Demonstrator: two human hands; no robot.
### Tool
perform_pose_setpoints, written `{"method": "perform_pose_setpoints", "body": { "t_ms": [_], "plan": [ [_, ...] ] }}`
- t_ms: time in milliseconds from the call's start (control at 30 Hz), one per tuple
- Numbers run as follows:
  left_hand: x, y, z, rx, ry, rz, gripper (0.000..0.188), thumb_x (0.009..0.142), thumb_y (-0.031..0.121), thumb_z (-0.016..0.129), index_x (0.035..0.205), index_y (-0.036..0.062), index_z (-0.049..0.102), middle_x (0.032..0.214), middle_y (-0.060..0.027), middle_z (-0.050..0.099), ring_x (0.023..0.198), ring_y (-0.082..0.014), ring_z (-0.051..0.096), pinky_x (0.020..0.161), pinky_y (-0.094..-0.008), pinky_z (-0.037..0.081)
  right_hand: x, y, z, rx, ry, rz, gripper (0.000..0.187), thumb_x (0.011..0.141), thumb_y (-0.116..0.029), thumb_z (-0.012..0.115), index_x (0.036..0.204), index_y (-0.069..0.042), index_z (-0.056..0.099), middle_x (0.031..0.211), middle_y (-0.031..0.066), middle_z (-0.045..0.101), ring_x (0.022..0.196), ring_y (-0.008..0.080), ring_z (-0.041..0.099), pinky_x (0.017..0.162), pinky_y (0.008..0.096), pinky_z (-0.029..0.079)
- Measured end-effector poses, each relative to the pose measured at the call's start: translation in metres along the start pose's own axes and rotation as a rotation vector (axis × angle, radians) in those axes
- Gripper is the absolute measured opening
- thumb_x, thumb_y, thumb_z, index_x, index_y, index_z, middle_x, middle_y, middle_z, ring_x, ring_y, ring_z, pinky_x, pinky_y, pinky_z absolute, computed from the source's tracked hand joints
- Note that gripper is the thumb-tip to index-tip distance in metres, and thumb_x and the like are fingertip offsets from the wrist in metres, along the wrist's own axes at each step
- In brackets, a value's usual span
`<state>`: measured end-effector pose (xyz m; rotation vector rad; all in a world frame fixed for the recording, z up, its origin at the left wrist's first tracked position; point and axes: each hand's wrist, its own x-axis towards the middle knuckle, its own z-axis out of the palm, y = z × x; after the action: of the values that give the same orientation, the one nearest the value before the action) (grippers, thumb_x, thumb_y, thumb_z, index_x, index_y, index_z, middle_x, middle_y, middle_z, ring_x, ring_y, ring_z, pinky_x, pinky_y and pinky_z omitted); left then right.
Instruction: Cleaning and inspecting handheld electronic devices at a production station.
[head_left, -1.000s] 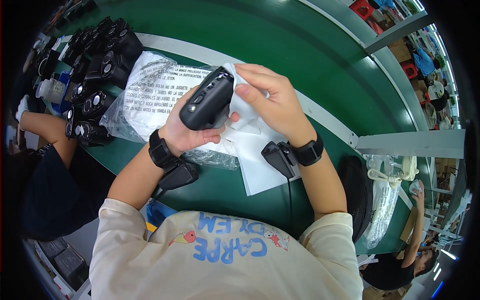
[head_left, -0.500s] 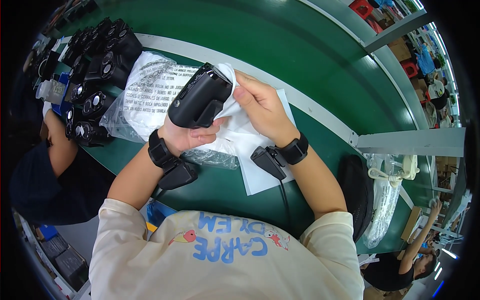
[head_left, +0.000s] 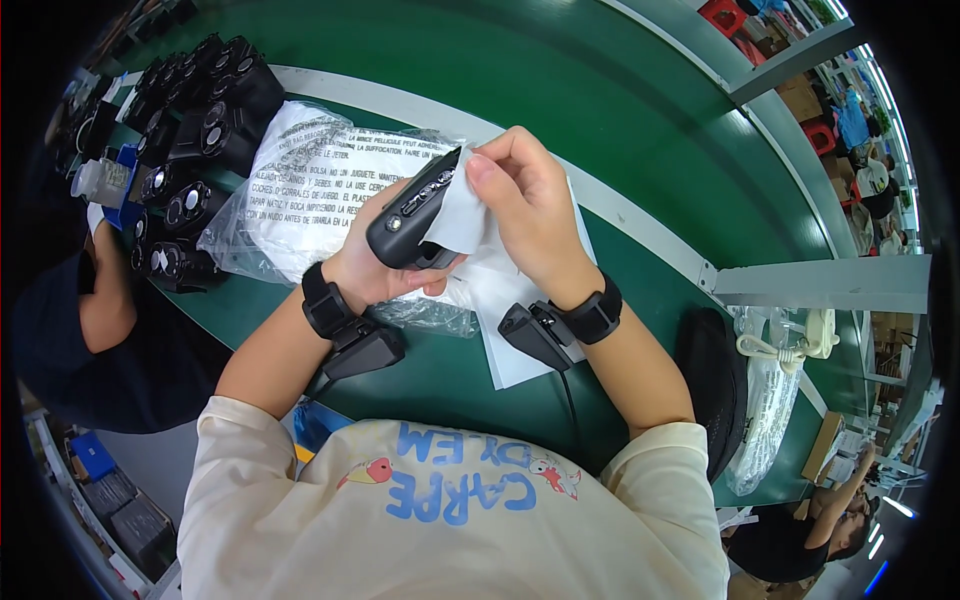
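A black, rounded handheld device (head_left: 403, 228) rests in my left hand (head_left: 362, 262), whose fingers wrap round it from below. Its narrow face shows a small round silver part and a row of shiny fittings. My right hand (head_left: 527, 208) pinches a thin white cloth (head_left: 459, 212) between thumb and fingers, and the cloth lies over the device's right end, hiding it. Under my hands are white sheets (head_left: 515, 345) and a clear plastic bag (head_left: 290, 190) with printed text, which has something white inside. Both wrists wear black straps with small boxes.
Several similar black devices (head_left: 215, 135) stand grouped at the left, beside a blue bin (head_left: 128, 205). A co-worker's arm (head_left: 108, 295) reaches in there. On the right lie a black case (head_left: 708, 390), a wrapped white packet (head_left: 768, 420) and a pale cord (head_left: 775, 352). A metal post (head_left: 820, 285) juts in.
My left hand has turned the device, bringing its narrow face with the shiny fittings into view. My right hand and the cloth have shifted slightly. The co-worker's arm at left has moved.
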<state>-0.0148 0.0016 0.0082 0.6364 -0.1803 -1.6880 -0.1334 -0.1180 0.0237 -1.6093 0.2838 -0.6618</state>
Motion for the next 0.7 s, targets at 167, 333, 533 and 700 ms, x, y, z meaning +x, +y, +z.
{"method": "perform_pose_setpoints", "body": {
  "t_ms": [167,333,533,700],
  "plan": [
    [0.003,0.000,-0.008,-0.062,-0.096,-0.048,0.046,0.087,0.043,0.029,0.102,0.0051,0.052,0.073,-0.0199,0.056,0.037,-0.0195,0.041,0.042,-0.0344,0.043,-0.001,-0.005,0.002,-0.022,0.009,0.009,0.022,0.085,-0.022,0.056,0.085,0.000,0.053,0.083,0.0041,0.057,0.076,0.0065,0.051,0.069,0.0214,0.041],
    [-0.001,0.000,-0.009,-0.148,-0.091,-0.090,0.049,0.085,0.046,0.032,0.104,0.0053,0.051,0.074,-0.0176,0.054,0.037,-0.0163,0.038,0.042,-0.0287,0.037,0.000,-0.002,0.004,0.074,0.033,-0.024,0.027,0.081,-0.020,0.061,0.092,0.005,0.058,0.086,0.0106,0.061,0.082,0.0118,0.055,0.074,0.0252,0.044],
    [0.003,-0.001,-0.019,-0.202,-0.229,-0.091,0.050,0.084,0.047,0.033,0.105,0.0055,0.051,0.072,-0.0148,0.052,0.038,-0.0140,0.035,0.042,-0.0252,0.032,0.005,0.006,-0.008,0.052,-0.095,-0.076,0.030,0.087,-0.019,0.054,0.106,0.003,0.056,0.091,0.0054,0.060,0.081,0.0099,0.054,0.075,0.0229,0.043],
    [0.002,0.000,-0.015,-0.228,-0.163,-0.076,0.049,0.084,0.046,0.033,0.106,0.0061,0.050,0.071,-0.0141,0.050,0.039,-0.0128,0.034,0.041,-0.0246,0.030,0.007,0.006,-0.015,0.128,-0.169,0.004,0.029,0.086,-0.018,0.055,0.106,0.004,0.057,0.092,0.0056,0.060,0.081,0.0103,0.054,0.075,0.0233,0.044]
  ]
}}
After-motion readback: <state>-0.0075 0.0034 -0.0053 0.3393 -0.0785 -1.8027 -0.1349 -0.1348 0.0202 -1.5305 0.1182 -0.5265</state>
